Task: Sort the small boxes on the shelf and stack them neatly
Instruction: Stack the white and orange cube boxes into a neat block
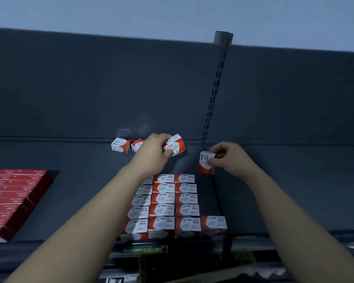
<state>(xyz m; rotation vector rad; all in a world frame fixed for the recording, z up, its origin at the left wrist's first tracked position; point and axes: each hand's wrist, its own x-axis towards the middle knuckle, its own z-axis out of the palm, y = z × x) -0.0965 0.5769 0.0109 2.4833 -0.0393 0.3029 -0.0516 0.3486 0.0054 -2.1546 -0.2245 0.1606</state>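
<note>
Sorting looks well along, by my judgement. Most small boxes (165, 209) sit in tidy rows on the shelf (86, 201), lower centre of frame. Left to do: two loose boxes (121, 145) at the back, centre of frame, plus those I hold. My left hand (151, 154) grips a red-and-white box (175, 145), perhaps two. My right hand (227, 158) pinches a second box (205, 162), just right of centre. The boxes are white with red corners, printed "paper clips", numbered 3.

Light: dim and bluish throughout.
Shadow: a soft one is cast right of the red stack (14, 199).
Sheen: a pale patch is seen on the back panel (135, 128).
Blur: print on the boxes (164, 209) is softened; the lower edge is smeared.
Distortion: lines of the shelf (284, 180) are bowed.
</note>
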